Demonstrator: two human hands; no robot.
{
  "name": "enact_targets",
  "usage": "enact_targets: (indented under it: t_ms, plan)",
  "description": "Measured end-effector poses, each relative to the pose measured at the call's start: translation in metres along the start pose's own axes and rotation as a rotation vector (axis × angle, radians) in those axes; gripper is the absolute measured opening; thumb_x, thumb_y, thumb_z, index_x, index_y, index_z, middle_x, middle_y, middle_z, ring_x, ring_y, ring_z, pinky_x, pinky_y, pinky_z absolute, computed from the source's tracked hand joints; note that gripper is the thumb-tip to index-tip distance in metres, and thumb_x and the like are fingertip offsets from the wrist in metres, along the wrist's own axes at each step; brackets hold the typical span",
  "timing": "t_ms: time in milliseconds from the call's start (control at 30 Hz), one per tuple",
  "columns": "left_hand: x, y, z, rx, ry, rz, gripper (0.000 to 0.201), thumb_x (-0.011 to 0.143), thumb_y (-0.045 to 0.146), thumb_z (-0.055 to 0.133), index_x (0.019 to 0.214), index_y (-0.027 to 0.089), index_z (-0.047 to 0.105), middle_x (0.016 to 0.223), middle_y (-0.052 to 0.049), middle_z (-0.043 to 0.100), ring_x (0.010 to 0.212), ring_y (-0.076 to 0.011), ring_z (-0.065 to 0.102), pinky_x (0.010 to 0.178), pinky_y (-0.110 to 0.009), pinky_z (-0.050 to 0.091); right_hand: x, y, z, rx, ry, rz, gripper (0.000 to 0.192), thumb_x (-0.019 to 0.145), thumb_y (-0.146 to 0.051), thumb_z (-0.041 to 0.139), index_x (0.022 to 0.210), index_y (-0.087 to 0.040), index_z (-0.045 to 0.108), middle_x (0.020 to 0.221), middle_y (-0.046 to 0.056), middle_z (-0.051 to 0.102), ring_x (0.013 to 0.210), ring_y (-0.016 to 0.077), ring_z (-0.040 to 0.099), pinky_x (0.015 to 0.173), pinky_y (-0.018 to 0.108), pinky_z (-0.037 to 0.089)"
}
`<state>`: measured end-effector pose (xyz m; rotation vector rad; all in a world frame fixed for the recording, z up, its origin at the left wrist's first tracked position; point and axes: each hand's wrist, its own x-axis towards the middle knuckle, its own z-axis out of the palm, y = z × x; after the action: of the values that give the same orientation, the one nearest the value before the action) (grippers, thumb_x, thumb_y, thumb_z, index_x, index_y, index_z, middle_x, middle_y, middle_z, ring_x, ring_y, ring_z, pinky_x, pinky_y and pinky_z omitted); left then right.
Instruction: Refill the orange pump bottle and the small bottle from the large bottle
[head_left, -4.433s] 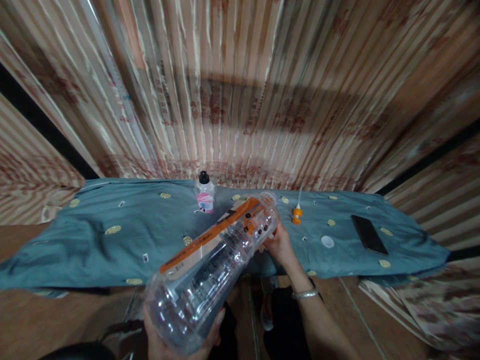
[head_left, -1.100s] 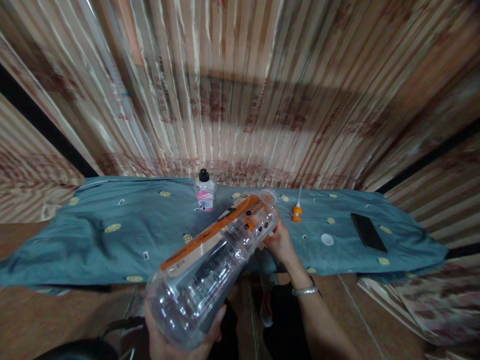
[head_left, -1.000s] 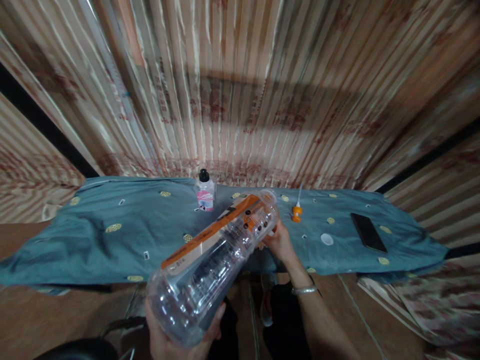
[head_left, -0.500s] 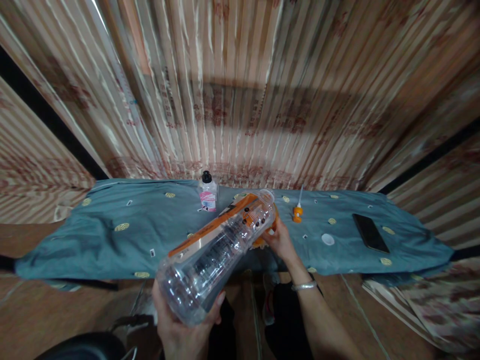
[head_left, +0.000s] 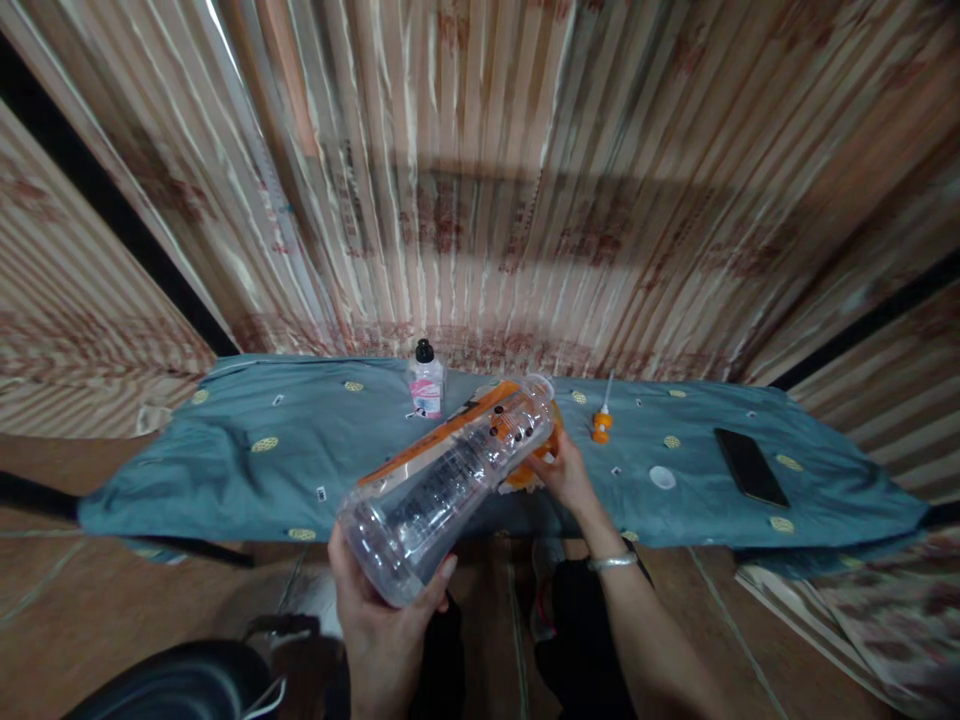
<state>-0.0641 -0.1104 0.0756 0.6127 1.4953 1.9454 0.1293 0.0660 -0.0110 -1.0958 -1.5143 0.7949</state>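
Observation:
A large clear plastic bottle (head_left: pixel 450 480) with an orange label is tilted over the cloth-covered table, its neck up and to the right. My left hand (head_left: pixel 386 610) is closed around its bottom end. Beside the neck, my right hand (head_left: pixel 561 470) is closed on an orange container (head_left: pixel 525 472), mostly hidden behind the bottle. Whether the bottle's mouth touches this container cannot be made out. Just right of my right hand, an orange pump top (head_left: pixel 601 425) with a thin clear tube lies on the cloth. Nearby is a small white disc (head_left: pixel 661 477).
A small clear bottle (head_left: pixel 427 392) with a black cap and pink label stands at the back of the teal cloth (head_left: pixel 247 480). On the right lies a black phone (head_left: pixel 750 466). A striped curtain (head_left: pixel 480 250) hangs behind; a round dark seat (head_left: pixel 187 685) is at lower left.
The view has shifted slightly, so the table things appear a little further right. The large bottle's bottom end has risen a little in my left hand. Both grips stay the same.

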Motion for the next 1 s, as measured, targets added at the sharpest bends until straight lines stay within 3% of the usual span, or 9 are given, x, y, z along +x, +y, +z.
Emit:
enact_targets:
  t_ms: [233, 433, 567, 700, 867, 1000]
  plan:
    - [0.002, 0.005, 0.001, -0.001, -0.029, 0.004, 0.102, 0.049, 0.035, 0.100, 0.138, 0.021, 0.050, 0.103, -0.002, 0.068, 0.048, -0.0054, 0.055, 0.039, -0.019, 0.048, 0.001, 0.002, -0.001, -0.012, 0.000, 0.017, 0.065, 0.074, -0.056, 0.082, 0.125, -0.021, 0.064, 0.118, 0.013, 0.077, 0.103, 0.0306, 0.075, 0.093, 0.046, 0.061]
    - [0.018, -0.012, -0.014, 0.083, -0.116, 0.112, 0.096, 0.049, 0.035, 0.100, 0.132, 0.021, 0.053, 0.115, -0.008, 0.068, 0.058, -0.0109, 0.063, 0.041, -0.021, 0.051, 0.001, 0.002, 0.000, 0.007, 0.005, 0.003, 0.065, 0.073, -0.057, 0.083, 0.124, -0.022, 0.064, 0.117, 0.012, 0.078, 0.103, 0.0293, 0.075, 0.092, 0.044, 0.062]
    - [0.023, -0.015, -0.018, 0.107, -0.124, 0.147, 0.094, 0.050, 0.036, 0.099, 0.131, 0.022, 0.054, 0.114, -0.009, 0.069, 0.093, -0.0272, 0.075, 0.067, -0.032, 0.065, 0.001, 0.002, 0.000, 0.027, -0.015, -0.006, 0.067, 0.074, -0.056, 0.084, 0.128, -0.022, 0.063, 0.121, 0.012, 0.077, 0.108, 0.0296, 0.074, 0.099, 0.046, 0.060]
    - [0.022, -0.006, -0.012, 0.107, -0.132, 0.137, 0.095, 0.054, 0.039, 0.098, 0.136, 0.024, 0.053, 0.127, -0.010, 0.067, 0.114, -0.0310, 0.071, 0.092, -0.043, 0.063, 0.002, 0.003, 0.000, 0.050, -0.025, -0.016, 0.071, 0.074, -0.056, 0.083, 0.133, -0.022, 0.061, 0.129, 0.013, 0.074, 0.117, 0.0316, 0.071, 0.106, 0.051, 0.056]
    - [0.035, -0.015, -0.023, 0.181, -0.250, 0.232, 0.090, 0.057, 0.037, 0.096, 0.135, 0.023, 0.052, 0.126, -0.011, 0.069, 0.116, -0.0318, 0.071, 0.096, -0.046, 0.061, 0.002, 0.004, -0.001, 0.027, -0.011, -0.023, 0.071, 0.072, -0.056, 0.085, 0.131, -0.022, 0.063, 0.127, 0.013, 0.074, 0.115, 0.0326, 0.072, 0.105, 0.051, 0.057]
    - [0.049, -0.021, -0.032, 0.239, -0.352, 0.313, 0.082, 0.059, 0.033, 0.095, 0.129, 0.022, 0.053, 0.119, -0.010, 0.071, 0.106, -0.0297, 0.075, 0.090, -0.045, 0.064, 0.002, 0.005, -0.002, 0.015, 0.000, -0.021, 0.069, 0.072, -0.056, 0.085, 0.129, -0.022, 0.063, 0.122, 0.012, 0.077, 0.110, 0.0303, 0.074, 0.100, 0.047, 0.059]
